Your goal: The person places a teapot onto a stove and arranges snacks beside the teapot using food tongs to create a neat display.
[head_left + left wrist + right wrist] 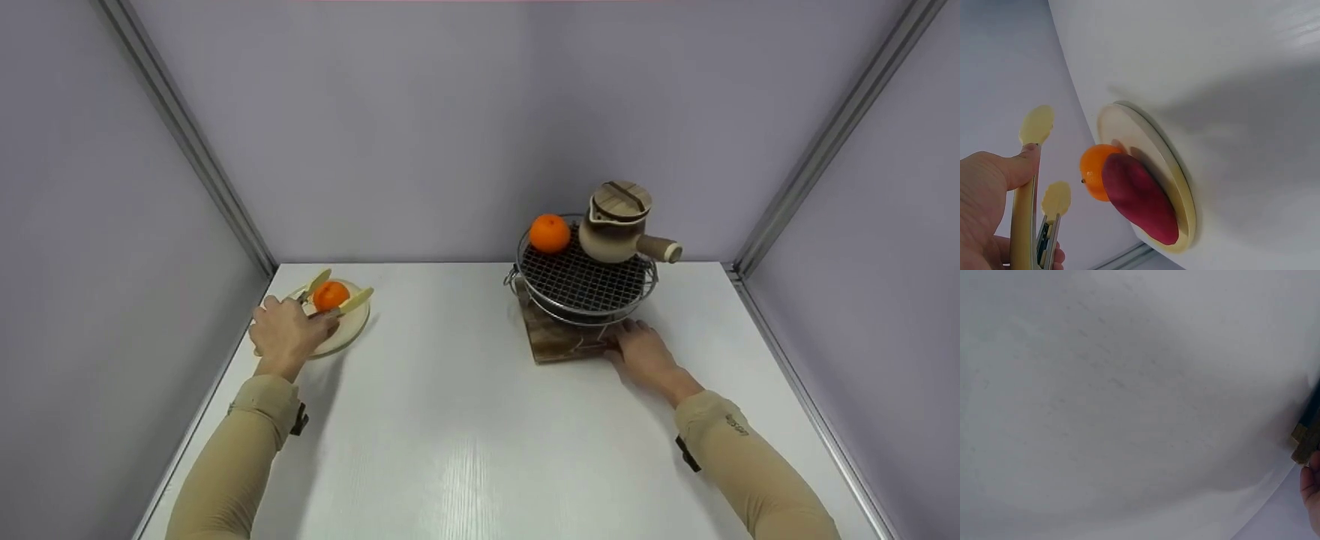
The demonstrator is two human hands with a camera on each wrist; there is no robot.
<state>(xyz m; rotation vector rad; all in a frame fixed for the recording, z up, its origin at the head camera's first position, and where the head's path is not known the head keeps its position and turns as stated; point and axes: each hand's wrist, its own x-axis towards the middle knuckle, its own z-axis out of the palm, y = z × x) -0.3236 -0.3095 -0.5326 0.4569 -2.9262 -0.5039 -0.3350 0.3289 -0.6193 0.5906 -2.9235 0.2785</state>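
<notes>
My left hand (287, 334) holds a pair of tongs (355, 301) with pale yellow tips, spread apart. In the left wrist view the tongs (1037, 125) stand off from an orange (1094, 171), with nothing between the tips. That orange lies on a cream plate (1188, 208) beside a purple-red sweet potato (1140, 199). In the head view the left hand hides part of the plate (363, 321). My right hand (646, 356) grips the front right corner of a wooden board (559, 341) under a round grill. Only its fingers (1310, 486) show in the right wrist view.
On the grill's black mesh (577, 281) sit another orange (550, 234) and a brown-and-cream side-handled pot (611, 240) with a wooden lid (622, 199). Its handle (660, 248) juts right, past the rim. Grey walls enclose the white table (450, 420) at the back and sides.
</notes>
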